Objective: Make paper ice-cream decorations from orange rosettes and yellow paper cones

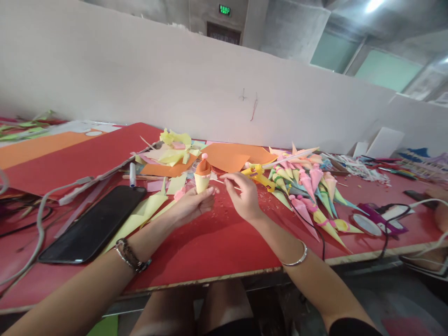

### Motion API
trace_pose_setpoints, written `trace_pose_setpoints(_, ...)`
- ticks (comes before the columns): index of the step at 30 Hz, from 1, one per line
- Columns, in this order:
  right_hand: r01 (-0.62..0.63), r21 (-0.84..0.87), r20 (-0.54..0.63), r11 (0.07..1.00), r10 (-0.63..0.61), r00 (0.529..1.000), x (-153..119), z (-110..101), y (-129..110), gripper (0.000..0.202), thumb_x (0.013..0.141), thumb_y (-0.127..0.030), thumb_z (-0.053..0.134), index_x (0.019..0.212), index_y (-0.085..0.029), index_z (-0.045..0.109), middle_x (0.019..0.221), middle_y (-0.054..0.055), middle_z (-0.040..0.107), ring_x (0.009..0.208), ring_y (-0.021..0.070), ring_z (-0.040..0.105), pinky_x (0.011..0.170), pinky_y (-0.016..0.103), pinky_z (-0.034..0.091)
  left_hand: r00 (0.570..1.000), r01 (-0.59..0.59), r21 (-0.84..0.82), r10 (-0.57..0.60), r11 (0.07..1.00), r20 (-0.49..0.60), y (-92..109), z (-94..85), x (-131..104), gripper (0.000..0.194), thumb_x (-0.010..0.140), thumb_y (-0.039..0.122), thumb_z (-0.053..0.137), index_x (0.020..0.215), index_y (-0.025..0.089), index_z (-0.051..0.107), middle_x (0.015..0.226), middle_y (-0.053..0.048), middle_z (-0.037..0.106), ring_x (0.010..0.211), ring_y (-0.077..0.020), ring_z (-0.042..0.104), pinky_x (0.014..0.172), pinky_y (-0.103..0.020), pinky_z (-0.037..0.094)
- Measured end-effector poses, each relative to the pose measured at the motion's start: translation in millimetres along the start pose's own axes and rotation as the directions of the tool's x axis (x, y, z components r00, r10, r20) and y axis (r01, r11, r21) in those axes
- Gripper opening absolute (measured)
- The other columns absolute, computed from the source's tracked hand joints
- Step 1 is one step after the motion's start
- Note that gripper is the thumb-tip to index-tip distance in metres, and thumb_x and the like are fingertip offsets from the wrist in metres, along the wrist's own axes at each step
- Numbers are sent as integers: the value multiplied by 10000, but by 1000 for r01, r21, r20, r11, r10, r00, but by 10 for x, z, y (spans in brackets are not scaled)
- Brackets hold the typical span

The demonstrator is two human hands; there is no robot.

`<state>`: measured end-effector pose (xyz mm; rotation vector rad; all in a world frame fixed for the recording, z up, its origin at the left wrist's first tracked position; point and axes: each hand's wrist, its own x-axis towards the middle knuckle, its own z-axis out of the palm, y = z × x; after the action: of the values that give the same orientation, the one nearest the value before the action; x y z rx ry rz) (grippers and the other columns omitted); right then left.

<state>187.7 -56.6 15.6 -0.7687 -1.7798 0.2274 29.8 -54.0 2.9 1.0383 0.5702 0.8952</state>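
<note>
A small paper ice cream cone (203, 176), pale yellow below with an orange swirl and a pink ball on top, stands upright in my left hand (196, 202), whose fingers wrap round its lower part. Just to the right, my right hand (242, 193) is raised with its fingers curled and the thumb and fingertips near each other, pointing toward the cone. Whether something small is between those fingertips is too small to tell. Behind my right hand lies a yellow glue gun (259, 177). A pile of pink, yellow and green paper cones (311, 182) lies to its right.
A black phone (93, 226) and yellow paper sheets (150, 207) lie at the left of the red table (224, 252). Orange paper (227, 157) is at the back. A white round lid (366, 224) and cables are at the right, near another person's hand (441, 217).
</note>
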Motion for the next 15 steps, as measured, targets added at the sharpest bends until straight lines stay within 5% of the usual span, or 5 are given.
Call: trace_pose_setpoints(15, -51, 132, -1, 990, 51, 999, -12, 20, -43, 141, 816, -212, 491, 872, -220, 621, 860, 29, 654, 777, 138, 620, 745, 301, 518, 1000, 20, -46, -21, 999, -5, 3, 17, -13, 252, 711, 336, 639, 673, 141, 484, 492, 82, 236, 443, -46, 196, 415, -195, 166)
